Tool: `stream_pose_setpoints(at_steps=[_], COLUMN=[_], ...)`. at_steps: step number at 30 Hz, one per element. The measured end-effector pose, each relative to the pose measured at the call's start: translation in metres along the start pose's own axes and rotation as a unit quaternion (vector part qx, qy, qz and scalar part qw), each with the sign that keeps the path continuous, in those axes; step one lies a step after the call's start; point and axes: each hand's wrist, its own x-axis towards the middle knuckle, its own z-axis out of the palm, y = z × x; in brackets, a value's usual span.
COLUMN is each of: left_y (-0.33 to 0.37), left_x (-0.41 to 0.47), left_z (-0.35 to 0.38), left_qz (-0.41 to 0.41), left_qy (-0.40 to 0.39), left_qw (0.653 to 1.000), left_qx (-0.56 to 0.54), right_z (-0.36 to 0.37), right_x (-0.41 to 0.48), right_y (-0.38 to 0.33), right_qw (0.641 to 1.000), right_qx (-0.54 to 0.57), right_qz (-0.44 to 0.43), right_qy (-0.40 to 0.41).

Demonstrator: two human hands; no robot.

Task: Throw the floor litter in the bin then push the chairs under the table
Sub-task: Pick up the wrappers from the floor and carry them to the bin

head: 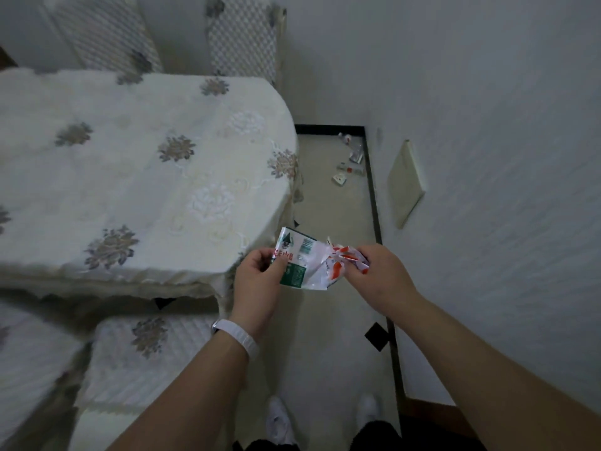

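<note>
A table (130,174) draped in a cream cloth with embroidered grey flowers fills the left side. A chair with a quilted cream cover (143,359) stands at its near edge, partly out from under it, and two more covered chair backs (242,37) rise beyond the far edge. Beside the table's corner, above the pale floor (331,216), the left hand (257,278) pinches one end of a crumpled white plastic wrapper printed in green and red (309,262), and the right hand (377,275) grips the other end. Small scattered litter pieces (349,161) lie on the floor near the wall's black skirting.
</note>
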Motion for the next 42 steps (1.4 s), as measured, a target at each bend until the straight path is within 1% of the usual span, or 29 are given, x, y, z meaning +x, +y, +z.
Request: stream_pose_setpoints(at_steps=[3, 6, 11, 16, 20, 23, 26, 30, 33, 35, 38, 42], left_y=[0.019, 0.038, 0.061, 0.060, 0.057, 0.050, 0.042, 0.026, 0.017, 0.013, 0.005, -0.012], left_x=[-0.008, -0.019, -0.049, -0.081, -0.125, -0.165, -0.207, -0.257, -0.289, -0.310, -0.350, -0.412], left_z=[-0.012, -0.021, -0.031, -0.043, -0.065, -0.095, -0.122, -0.152, -0.174, -0.190, -0.221, -0.281], left_qz=[0.007, 0.021, 0.053, 0.061, 0.073, 0.079, 0.074, 0.071, 0.068, 0.071, 0.077, 0.089], left_qy=[0.037, 0.079, 0.159, 0.247, 0.331, 0.401, 0.463, 0.515, 0.542, 0.552, 0.556, 0.567], left_qw=[0.999, 0.997, 0.986, 0.966, 0.939, 0.911, 0.881, 0.850, 0.831, 0.823, 0.820, 0.814], left_qx=[-0.012, -0.019, -0.026, -0.055, -0.050, -0.046, -0.065, -0.091, -0.103, -0.113, -0.112, -0.088], right_z=[-0.004, -0.011, -0.026, -0.025, -0.003, 0.017, 0.037, 0.059, 0.072, 0.082, 0.099, 0.128], right_x=[0.002, 0.010, 0.024, 0.031, 0.021, -0.006, -0.041, -0.085, -0.117, -0.140, -0.184, -0.262], right_y=[-0.021, -0.040, -0.062, -0.080, -0.105, -0.138, -0.168, -0.200, -0.220, -0.234, -0.257, -0.287], right_qw=[0.999, 0.997, 0.986, 0.966, 0.943, 0.915, 0.882, 0.853, 0.841, 0.834, 0.822, 0.811], right_qx=[0.014, 0.014, 0.013, 0.028, 0.028, 0.036, 0.020, 0.014, 0.011, 0.015, 0.021, 0.029], right_qz=[-0.027, -0.074, -0.146, -0.223, -0.268, -0.317, -0.372, -0.416, -0.441, -0.446, -0.460, -0.466], right_qy=[-0.016, -0.031, -0.078, -0.131, -0.196, -0.247, -0.288, -0.314, -0.312, -0.325, -0.335, -0.351])
